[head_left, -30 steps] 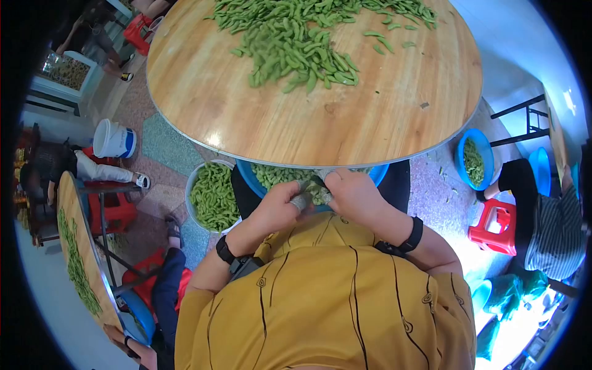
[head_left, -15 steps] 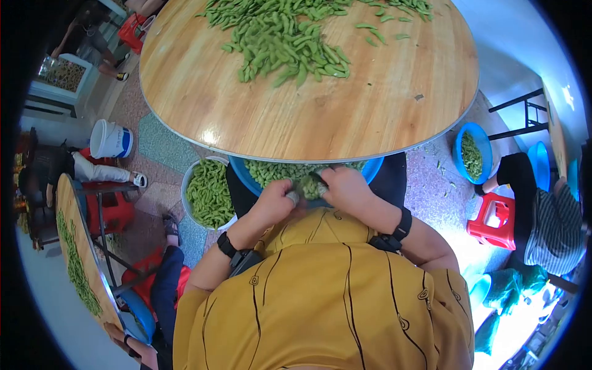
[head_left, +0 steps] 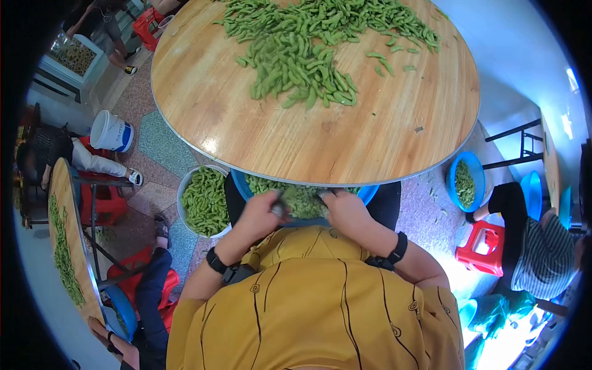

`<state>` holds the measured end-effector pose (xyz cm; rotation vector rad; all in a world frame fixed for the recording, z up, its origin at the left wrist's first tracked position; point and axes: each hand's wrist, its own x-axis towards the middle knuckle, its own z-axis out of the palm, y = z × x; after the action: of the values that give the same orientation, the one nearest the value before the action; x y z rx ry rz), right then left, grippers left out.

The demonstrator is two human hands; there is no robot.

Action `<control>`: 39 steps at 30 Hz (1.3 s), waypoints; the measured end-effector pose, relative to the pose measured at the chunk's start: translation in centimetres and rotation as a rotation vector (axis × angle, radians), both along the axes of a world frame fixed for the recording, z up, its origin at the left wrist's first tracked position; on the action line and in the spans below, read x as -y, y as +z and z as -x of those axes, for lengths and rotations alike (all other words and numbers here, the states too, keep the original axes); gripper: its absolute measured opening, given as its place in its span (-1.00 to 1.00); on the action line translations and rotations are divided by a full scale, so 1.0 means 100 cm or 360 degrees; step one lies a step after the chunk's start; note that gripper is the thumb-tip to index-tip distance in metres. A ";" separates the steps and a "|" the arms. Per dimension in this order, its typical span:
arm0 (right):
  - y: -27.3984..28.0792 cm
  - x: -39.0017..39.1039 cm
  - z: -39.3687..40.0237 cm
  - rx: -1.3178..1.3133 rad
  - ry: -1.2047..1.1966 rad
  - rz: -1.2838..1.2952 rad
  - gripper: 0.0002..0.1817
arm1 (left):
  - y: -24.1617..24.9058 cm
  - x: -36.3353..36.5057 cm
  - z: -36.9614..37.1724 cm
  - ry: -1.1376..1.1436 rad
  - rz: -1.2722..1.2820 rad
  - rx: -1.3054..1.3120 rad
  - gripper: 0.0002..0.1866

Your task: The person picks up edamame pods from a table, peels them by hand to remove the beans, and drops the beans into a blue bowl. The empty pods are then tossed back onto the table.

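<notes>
My left hand (head_left: 260, 213) is over the near side of a blue basin (head_left: 242, 184), its fingers curled and partly blurred. A pale wrap shows on one of its fingers. Opposite it, my right hand (head_left: 344, 208) has thumb and finger pressed together, with a small dark thing at the fingertips that I cannot make out. Between both hands lie pale green shelled beans (head_left: 301, 201) in the basin, partly hidden under the table edge. Green edamame pods (head_left: 296, 68) are heaped on the round wooden table (head_left: 216, 117) in front of me.
A pale tub of pods (head_left: 206, 200) stands on the floor to my left, near a white bucket (head_left: 111, 131). Rightward are another blue basin (head_left: 466, 180), a red stool (head_left: 480, 248) and a person in a striped top (head_left: 546, 259). Other people sit at a side table (head_left: 77, 246) on the left.
My hands have moved slightly apart, the left one leftward and down. A green clump between them no longer shows as held. The view has shifted, so the table appears lower.
</notes>
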<state>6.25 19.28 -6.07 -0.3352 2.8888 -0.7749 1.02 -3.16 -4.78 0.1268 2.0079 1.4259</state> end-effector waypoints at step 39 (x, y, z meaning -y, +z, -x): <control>0.102 -0.030 0.045 0.0266 -0.0193 0.1042 -0.57 | 0.057 -0.064 0.041 0.0005 -0.0653 0.0046 -0.81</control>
<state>1.76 22.25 4.16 -0.1425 2.4403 -1.6724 -3.10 3.22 0.94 0.2775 1.6682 1.8139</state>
